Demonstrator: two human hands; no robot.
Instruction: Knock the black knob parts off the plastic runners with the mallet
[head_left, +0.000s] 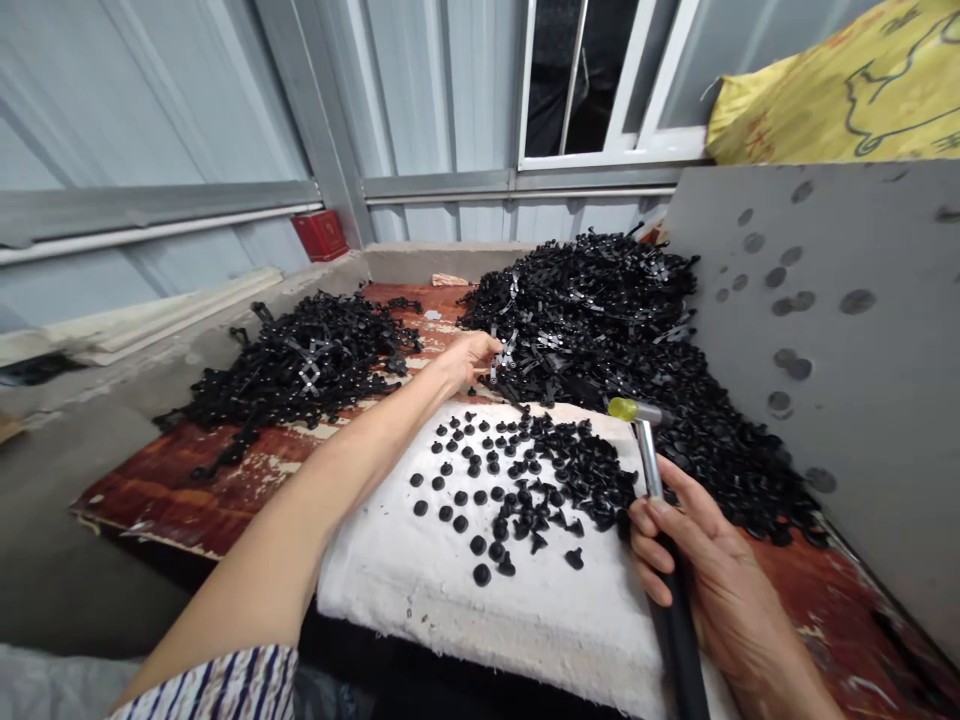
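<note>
My right hand [694, 550] is wrapped round the black grip of a small hammer [649, 470]. The hammer's head has a yellow face and points up and to the left. My left hand [471, 358] reaches forward to the front edge of a large heap of black linked metal pieces [577, 310]. Its fingers are closed at a shiny piece there, but what they hold is partly hidden. Between my hands, a white cloth [420, 580] carries many small black round-headed parts [592, 475]. Some stand apart on their heads, while others lie bunched at the right.
A smaller heap of black linked pieces [300, 355] lies left on the worn red board [187, 490]. A grey panel with round marks [840, 330] stands at the right. Behind are a red box [320, 235], a window and a yellow bag [832, 90].
</note>
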